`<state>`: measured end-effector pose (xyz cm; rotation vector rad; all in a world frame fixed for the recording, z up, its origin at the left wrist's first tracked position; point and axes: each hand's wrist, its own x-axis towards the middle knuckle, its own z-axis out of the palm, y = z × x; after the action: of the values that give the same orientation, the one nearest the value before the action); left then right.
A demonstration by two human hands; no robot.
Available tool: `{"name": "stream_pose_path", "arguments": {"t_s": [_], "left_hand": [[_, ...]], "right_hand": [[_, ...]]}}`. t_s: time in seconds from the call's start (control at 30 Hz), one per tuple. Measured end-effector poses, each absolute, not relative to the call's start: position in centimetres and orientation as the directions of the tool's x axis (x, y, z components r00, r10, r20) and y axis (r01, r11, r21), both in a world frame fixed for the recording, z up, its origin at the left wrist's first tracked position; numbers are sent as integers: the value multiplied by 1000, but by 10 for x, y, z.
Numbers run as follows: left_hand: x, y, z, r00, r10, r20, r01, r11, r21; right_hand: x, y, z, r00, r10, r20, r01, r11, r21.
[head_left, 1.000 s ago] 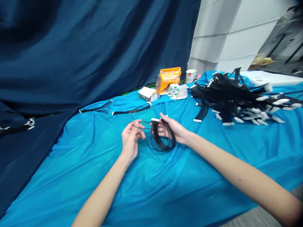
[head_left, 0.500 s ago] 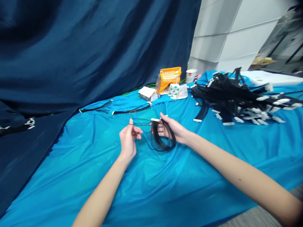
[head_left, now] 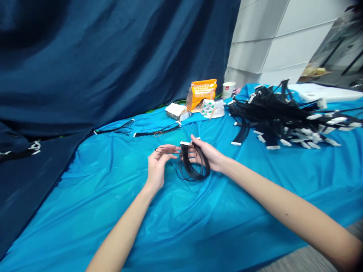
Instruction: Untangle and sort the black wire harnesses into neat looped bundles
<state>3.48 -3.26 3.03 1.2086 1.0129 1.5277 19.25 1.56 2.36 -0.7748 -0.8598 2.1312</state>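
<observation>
My right hand (head_left: 208, 153) is closed around a coiled black wire harness (head_left: 202, 172), its thumb on top near the white connectors. One white connector (head_left: 185, 143) sticks out at the left of the coil, and another shows by the thumb. My left hand (head_left: 159, 164) is open beside the coil, with fingers stretched toward it and thumb apart. A thin loose loop of wire (head_left: 157, 152) runs from the harness across the left fingers. The right fingertips are partly hidden behind the wires.
Two black harnesses, one straight (head_left: 159, 132) and one farther left (head_left: 115, 129), lie on the blue cloth (head_left: 113, 189). An orange pouch (head_left: 202, 93), a small box (head_left: 178, 111) and a paper cup (head_left: 228, 90) stand behind. A large harness pile (head_left: 275, 113) lies right.
My left hand has lowered its raised thumb and stretched its fingers toward the coil. The wires it drew taut to the left have slackened into a loop. My right hand keeps its hold.
</observation>
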Motion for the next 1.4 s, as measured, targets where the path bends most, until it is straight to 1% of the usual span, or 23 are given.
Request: {"name": "stream_pose_path", "arguments": {"t_s": [0.1, 0.2, 0.27, 0.37, 0.47, 0.57, 0.7, 0.93, 1.17, 1.3, 1.4], "left_hand": [[35, -29, 24, -165, 967, 194, 29, -192, 981], [34, -26, 18, -163, 968, 189, 157, -164, 974], [32, -25, 15, -146, 960, 238, 260, -194, 946], [30, -26, 15, -113, 938, 328, 438, -249, 864], [30, -27, 15, -88, 928, 361, 519, -267, 812], [30, -27, 15, -82, 939, 334, 513, -248, 822], [30, -25, 12, -81, 957, 280, 463, -213, 861], [28, -23, 7, -35, 966, 256, 381, -224, 897], [33, -25, 17, -74, 993, 97, 189, -82, 979], [36, -28, 21, -64, 997, 51, 119, -43, 992], [36, -28, 21, -55, 998, 32, 99, -26, 995]], "right_hand": [[192, 15, 24, -580, 774, -254, -367, -526, -767], [191, 13, 23, -593, 766, -249, -351, -524, -776], [191, 12, 23, -599, 761, -249, -338, -522, -783], [190, 12, 22, -593, 763, -259, -323, -519, -791], [189, 12, 22, -593, 765, -252, -311, -506, -804], [189, 12, 22, -597, 767, -237, -299, -487, -821], [190, 11, 22, -592, 770, -238, -282, -475, -834], [190, 11, 22, -581, 781, -230, -271, -452, -850], [189, 7, 27, -572, 785, -239, -231, -433, -871], [189, 6, 28, -582, 775, -247, -213, -438, -873], [189, 6, 27, -572, 780, -254, -216, -443, -870]]}}
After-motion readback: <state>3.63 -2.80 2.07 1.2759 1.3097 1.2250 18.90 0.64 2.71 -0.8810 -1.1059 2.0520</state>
